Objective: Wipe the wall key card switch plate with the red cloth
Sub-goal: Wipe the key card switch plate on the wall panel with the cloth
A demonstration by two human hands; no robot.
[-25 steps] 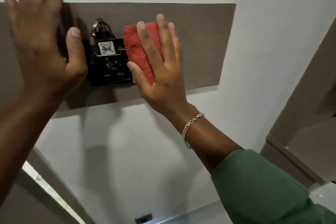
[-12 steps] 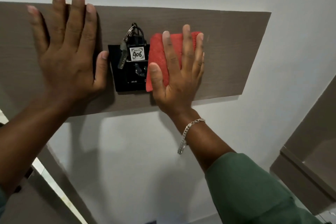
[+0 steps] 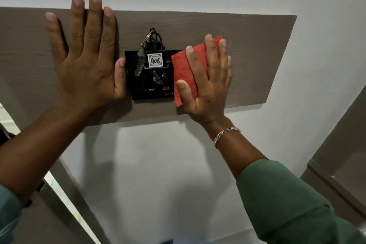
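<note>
Two hands flat on a brown wall panel (image 3: pixel 247 55), either side of a black key card switch plate (image 3: pixel 152 83).

The left hand (image 3: pixel 85 65), at nine o'clock of the plate, lies spread and grips nothing, its thumb touching the plate's edge. At three o'clock the right hand (image 3: pixel 206 83), fingers extended, presses the red cloth (image 3: pixel 183 71) over the plate's right edge. A keyring tag (image 3: pixel 155 60) reading 406 sits in the plate's slot.
</note>
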